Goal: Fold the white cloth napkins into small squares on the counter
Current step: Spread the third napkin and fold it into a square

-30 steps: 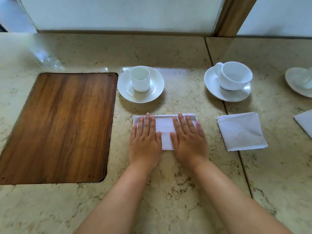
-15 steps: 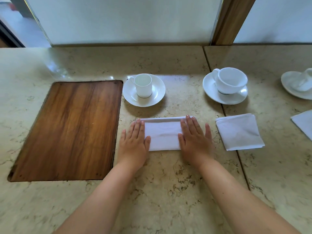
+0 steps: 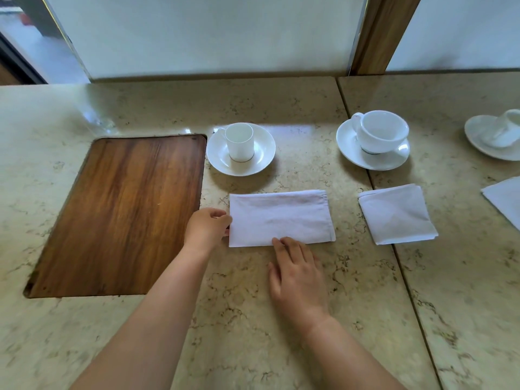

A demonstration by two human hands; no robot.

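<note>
R hand (image 3: 298, 274) lies flat & open on the counter (image 3: 281, 347), fingertips just touching the napkin's (image 3: 281, 218) near edge; L hand (image 3: 206, 229) is curled at its left end, seemingly pinching that edge. Napkin lies flat as a folded oblong betw. the hands and the saucer (image 3: 261, 161). It looks light, soft & floppy, prob. slides on stone, so grip the left-end corners and pin the middle while folding.

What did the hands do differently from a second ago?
Both hands slid off the top of the napkin. The left hand now pinches its left edge; the right hand touches the near edge with its fingertips. The napkin, cups and folded square stayed put.
</note>
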